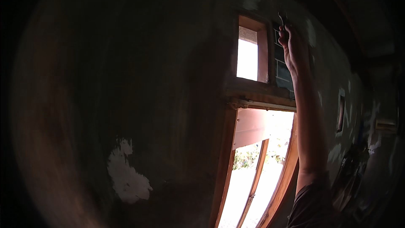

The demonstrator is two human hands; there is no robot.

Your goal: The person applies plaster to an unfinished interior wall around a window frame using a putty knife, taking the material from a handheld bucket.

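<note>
The right hand hides part of a dark tool; the near edge cuts off the sleeve; far-right clutter blurs.

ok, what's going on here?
The person's right hand is raised high, gripping a small dark hand tool whose tip looks forked. It's up by the dark, patchy wall, right of the small wooden window frame and above the tall wooden frame. Can't tell whether the tip touches the wall. The left hand is out of view.
</note>
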